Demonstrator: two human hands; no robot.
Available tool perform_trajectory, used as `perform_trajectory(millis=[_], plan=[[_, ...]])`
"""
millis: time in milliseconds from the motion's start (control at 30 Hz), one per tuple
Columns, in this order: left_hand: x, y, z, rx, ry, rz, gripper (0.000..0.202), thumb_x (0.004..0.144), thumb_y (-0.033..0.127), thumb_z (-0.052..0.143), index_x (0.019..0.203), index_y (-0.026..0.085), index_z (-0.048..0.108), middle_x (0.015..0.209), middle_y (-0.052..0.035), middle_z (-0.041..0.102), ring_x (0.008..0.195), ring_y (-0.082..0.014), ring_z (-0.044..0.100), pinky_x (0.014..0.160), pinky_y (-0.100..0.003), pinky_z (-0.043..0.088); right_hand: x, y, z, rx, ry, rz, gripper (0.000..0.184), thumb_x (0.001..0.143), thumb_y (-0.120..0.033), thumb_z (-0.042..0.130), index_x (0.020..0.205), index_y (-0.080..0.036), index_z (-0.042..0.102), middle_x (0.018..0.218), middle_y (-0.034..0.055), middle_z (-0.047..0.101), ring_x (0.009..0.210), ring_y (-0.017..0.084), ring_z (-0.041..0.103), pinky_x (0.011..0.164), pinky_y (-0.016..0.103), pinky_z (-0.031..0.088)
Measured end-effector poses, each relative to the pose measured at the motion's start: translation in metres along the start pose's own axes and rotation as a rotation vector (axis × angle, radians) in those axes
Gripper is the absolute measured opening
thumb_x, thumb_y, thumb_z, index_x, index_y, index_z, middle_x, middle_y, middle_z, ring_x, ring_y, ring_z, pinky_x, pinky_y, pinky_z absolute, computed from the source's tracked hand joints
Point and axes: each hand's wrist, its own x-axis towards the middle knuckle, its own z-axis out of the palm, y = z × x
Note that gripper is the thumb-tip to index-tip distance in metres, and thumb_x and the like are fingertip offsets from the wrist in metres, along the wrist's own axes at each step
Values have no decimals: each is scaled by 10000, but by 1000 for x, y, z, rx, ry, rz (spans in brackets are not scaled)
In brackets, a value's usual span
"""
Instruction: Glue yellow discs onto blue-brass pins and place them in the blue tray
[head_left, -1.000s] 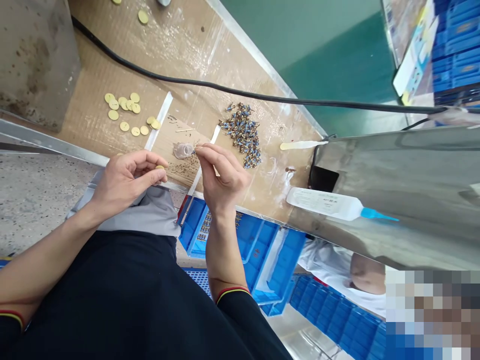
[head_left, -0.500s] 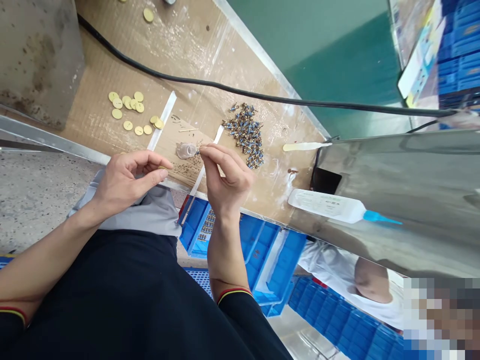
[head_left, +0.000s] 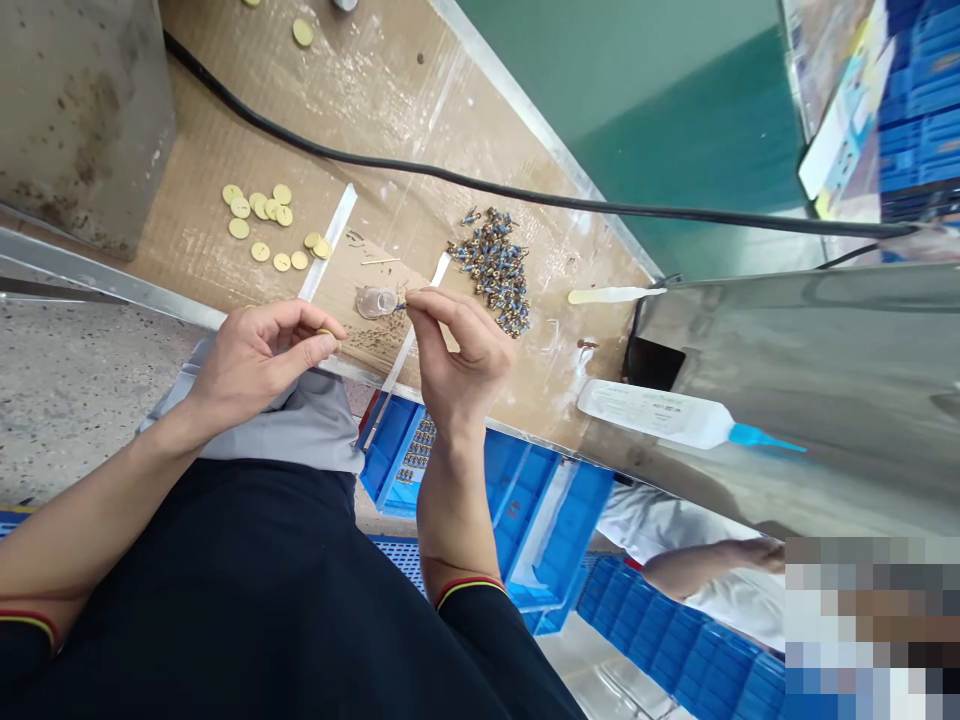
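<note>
My left hand (head_left: 266,355) pinches a thin yellow disc (head_left: 325,332) between thumb and fingers, mostly hidden, at the near edge of the table. In my right hand (head_left: 461,345) the fingertips close on a small blue and brass metal part (head_left: 401,306), seen only at its tip. That tip is beside the mouth of a small clear plastic cup (head_left: 373,302); whether it touches, I cannot tell. Right of the hand lies a pile of similar blue and brass parts (head_left: 495,265). More yellow discs (head_left: 259,205) lie loose at the left.
A black cable (head_left: 450,178) crosses the cardboard-covered table (head_left: 390,110). At the right lie a white bottle with a blue nozzle (head_left: 660,413) and a pale flat stick (head_left: 611,295). Blue bins (head_left: 517,500) stand below the table edge. A co-worker's arm (head_left: 697,568) shows lower right.
Both hands keep their grips and hardly move; the whole view has shifted slightly. At the lower right, the co-worker's arm has changed position.
</note>
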Motion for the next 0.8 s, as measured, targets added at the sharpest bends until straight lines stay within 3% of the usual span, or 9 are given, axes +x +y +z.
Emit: perform_trajectory(millis=[167,267,500,700,800], plan=[[0,0,2,-98,-2,-71,216,995,344,880,1187,245,892,888,-15,873,779,-175,807,776,-281,678,1,-1,1,-84,-4,-12,222,1165,-272,690,1136,-341,899,1141,11,934,1114,234,907,1047,458,771],[0,0,4,-159,8,-75,196,981,298,903,1166,241,873,868,-8,868,758,-165,812,764,-267,689,1,0,2,-77,18,-18,225,1166,-266,691,1129,-336,901,1141,20,936,1107,236,906,1042,453,765],[-1,-2,5,-164,22,-94,242,972,366,962,1172,239,910,950,-34,901,785,-179,843,781,-285,729,2,4,5,-42,12,63,231,1185,-337,674,1147,-334,902,1181,38,920,1160,256,885,1122,499,731],[-2,-6,5,-196,-4,-119,313,979,413,974,1247,258,923,1096,-63,929,979,-236,910,894,-320,768,8,4,7,-94,26,12,235,1185,-304,657,1148,-330,888,1144,23,919,1118,237,891,1064,472,759],[-3,-5,6,-195,-8,-109,294,1018,385,941,1288,268,926,1120,-66,934,1070,-247,919,911,-305,768,8,2,6,-87,113,12,210,1174,-307,682,1126,-332,886,1113,20,911,1104,248,891,1062,491,761]])
